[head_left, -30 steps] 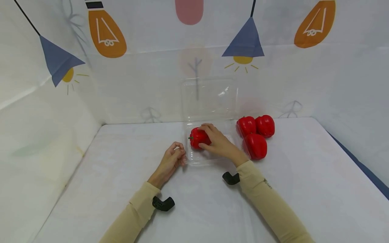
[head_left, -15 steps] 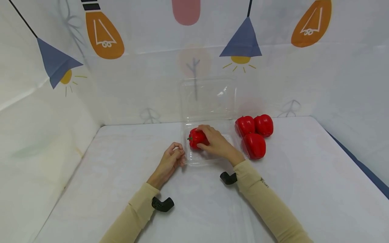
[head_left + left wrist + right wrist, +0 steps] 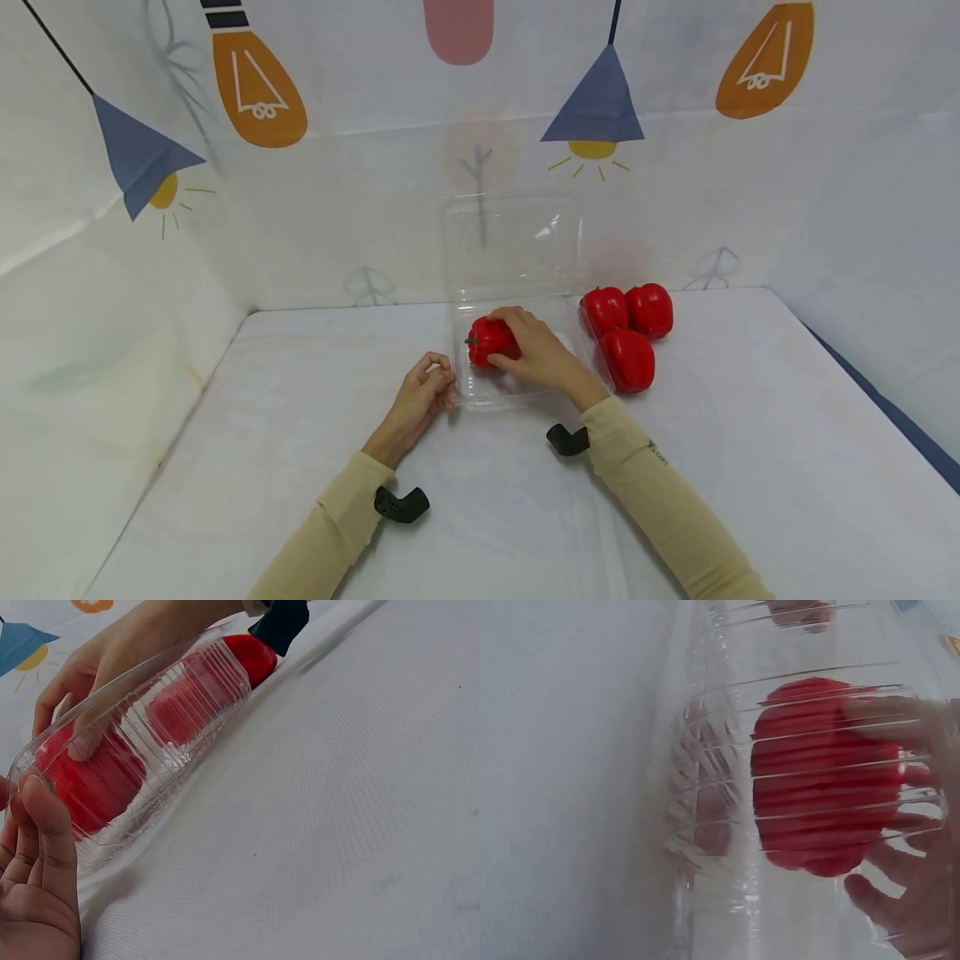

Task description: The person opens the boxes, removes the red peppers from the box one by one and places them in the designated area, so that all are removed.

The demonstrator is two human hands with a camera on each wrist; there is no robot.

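A clear plastic clamshell container (image 3: 551, 312) stands on the white table with its lid (image 3: 513, 242) raised against the back wall. Inside its left part lies a red bell pepper (image 3: 484, 342), green stem pointing left. My right hand (image 3: 536, 350) reaches in from above and grips this pepper, thumb on the near side and fingers over the far side. The right wrist view shows the same bell pepper (image 3: 817, 780) through the ribbed plastic wall. At the container's left edge, my left hand (image 3: 423, 396) pinches the rim between thumb and curled fingers, seen close in the left wrist view.
Three more red bell peppers sit together just right of the container: a near one (image 3: 628, 360), a back left one (image 3: 604, 310) and a back right one (image 3: 649, 310). A printed white cloth wall (image 3: 337, 208) rises behind the table. Each wrist carries a black camera mount (image 3: 402, 505).
The view shifts slightly with the head. Both hands keep their places, the right on the bell pepper and the left at the container's rim.
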